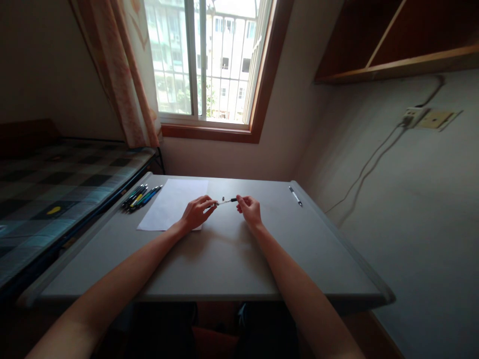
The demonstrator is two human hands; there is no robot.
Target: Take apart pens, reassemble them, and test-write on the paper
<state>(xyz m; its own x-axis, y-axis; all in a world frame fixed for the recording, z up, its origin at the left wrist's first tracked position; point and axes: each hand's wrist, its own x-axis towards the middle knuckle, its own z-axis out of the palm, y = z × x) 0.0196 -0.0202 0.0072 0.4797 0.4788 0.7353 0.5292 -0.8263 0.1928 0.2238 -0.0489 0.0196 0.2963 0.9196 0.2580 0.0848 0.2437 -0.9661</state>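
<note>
A slim pen (225, 201) with a clear barrel and a black part at its right end spans the gap between my hands, above the table. The fingers of my left hand (198, 210) are closed on its left end, over the edge of the paper. At the black end, my right hand (249, 208) pinches it between thumb and fingertips. Just behind the pen lies a tiny dark piece (223, 198), too small to name. A white sheet of paper (168, 204) lies partly under my left hand.
The grey table (232, 269) has a heap of pens (138, 198) at its left and a single pen (295, 196) near the right edge. A bed (60, 189) stands left, below the curtain (127, 75). Cables (362, 174) hang along the right wall.
</note>
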